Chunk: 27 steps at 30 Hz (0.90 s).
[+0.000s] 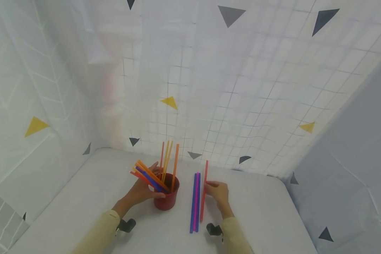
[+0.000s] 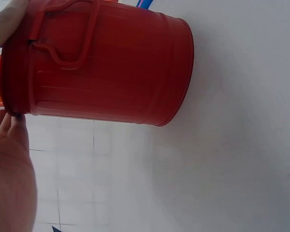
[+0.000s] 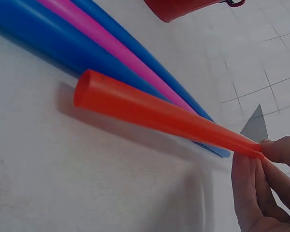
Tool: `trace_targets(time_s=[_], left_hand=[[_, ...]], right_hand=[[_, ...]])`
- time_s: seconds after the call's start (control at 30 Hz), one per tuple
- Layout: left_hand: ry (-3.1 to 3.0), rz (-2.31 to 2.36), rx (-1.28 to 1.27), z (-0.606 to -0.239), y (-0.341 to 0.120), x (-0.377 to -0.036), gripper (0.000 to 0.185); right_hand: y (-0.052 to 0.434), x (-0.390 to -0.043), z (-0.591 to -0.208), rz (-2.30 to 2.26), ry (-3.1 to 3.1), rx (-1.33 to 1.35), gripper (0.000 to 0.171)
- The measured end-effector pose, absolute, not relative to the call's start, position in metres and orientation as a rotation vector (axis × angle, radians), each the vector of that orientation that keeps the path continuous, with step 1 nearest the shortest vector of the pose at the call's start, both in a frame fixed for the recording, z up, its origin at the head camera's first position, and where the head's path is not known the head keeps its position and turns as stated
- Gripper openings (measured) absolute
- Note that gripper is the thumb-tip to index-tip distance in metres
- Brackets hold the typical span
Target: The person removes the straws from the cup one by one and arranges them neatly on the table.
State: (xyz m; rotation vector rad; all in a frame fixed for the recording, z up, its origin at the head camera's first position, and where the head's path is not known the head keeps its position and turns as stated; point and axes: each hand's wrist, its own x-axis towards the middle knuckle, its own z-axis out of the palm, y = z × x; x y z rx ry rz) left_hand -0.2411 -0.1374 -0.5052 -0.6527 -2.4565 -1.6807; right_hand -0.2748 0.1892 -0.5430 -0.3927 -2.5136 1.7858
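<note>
A white worktop point(image 1: 82, 197) fills the lower half of the head view, walled in by white sheeting printed with grey and yellow triangles. A little left of centre on it stands a red bucket point(image 1: 167, 196), a small ribbed metal pail with a wire handle; several orange, red and yellow straws stand upright in it, while a fanned bundle of straws point(image 1: 147, 174) leans out over its rim toward the upper left. The left hand point(image 1: 141, 192) rests against the bucket's left side, its thumb up by the rim beside that bundle and its fingers point(image 2: 9, 145) lying fairly straight just next to the rim, not wrapped round it. Right of the bucket, two blue straws with a pink straw point(image 1: 195, 201) between them lie side by side on the worktop. Just right of these lies a red straw point(image 1: 204, 192), and the right hand point(image 1: 218, 192) pinches it between thumb and fingers point(image 3: 253, 174) about halfway along, the near end of the straw down on the worktop.
</note>
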Motion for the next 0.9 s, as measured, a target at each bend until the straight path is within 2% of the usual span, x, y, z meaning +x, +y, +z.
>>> trace_targets(time_s=[0.9], left_hand=[[-2.461,-1.683,-0.684,-0.491,-0.137,-0.233,0.108]], right_hand=[[0.176,-0.261,-0.562,1.528,-2.632,-0.341,0.023]])
